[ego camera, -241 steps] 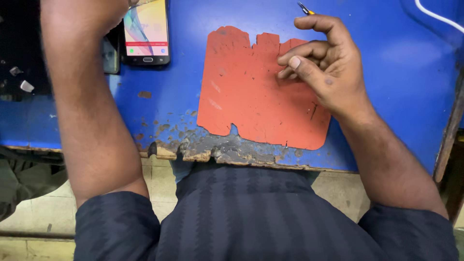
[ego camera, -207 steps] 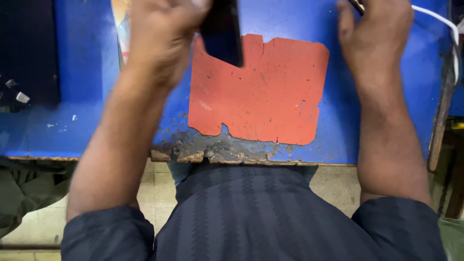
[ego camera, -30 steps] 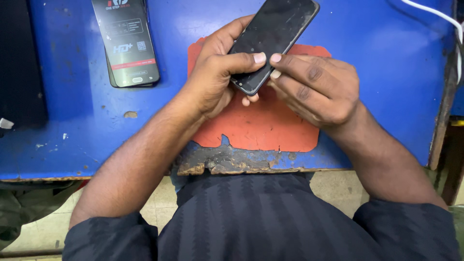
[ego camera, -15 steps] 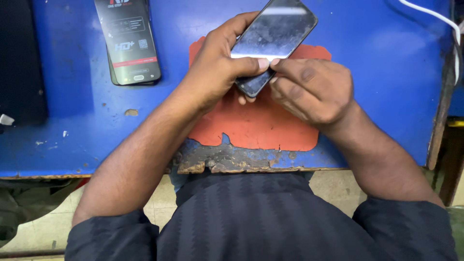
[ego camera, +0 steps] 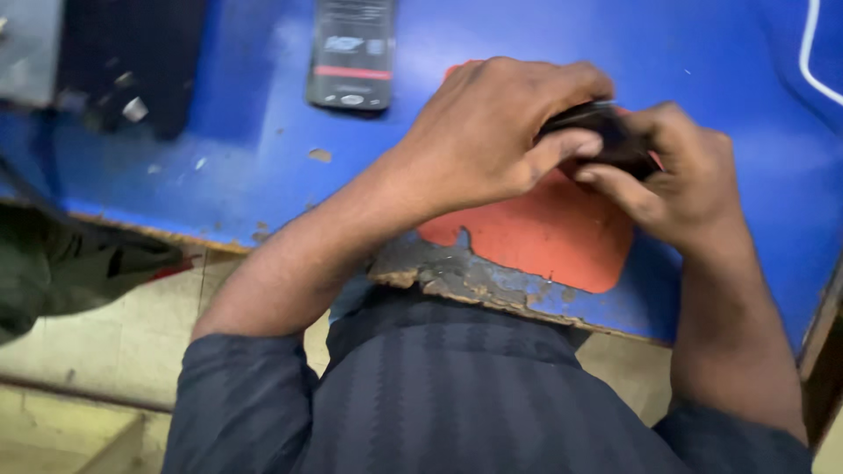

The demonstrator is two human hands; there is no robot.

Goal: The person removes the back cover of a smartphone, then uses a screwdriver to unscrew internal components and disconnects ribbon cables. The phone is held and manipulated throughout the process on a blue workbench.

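Dark phone sits pinched between both hands, just above the orange mat, near the table's front edge. Left hand wraps over it from above, fingers curled shut, thumb pressed along the near side; looks like a steadying grip. Right hand closes on the other end, thumb and fingers bent in tight around it, probably so the thumb tips can work on an edge. Held low over the mat, likely as a soft work surface.

Outward: blue table, paint chipped and worn raw at the front edge. A second phone lies flat beyond the left hand, well apart. Black object far left, white cable at the right corner.

Hidden: most of the held phone is covered by fingers, so which face is up can't be told. Any tool in the right hand can't be made out. Frame is motion-blurred; second phone cut off at the top.
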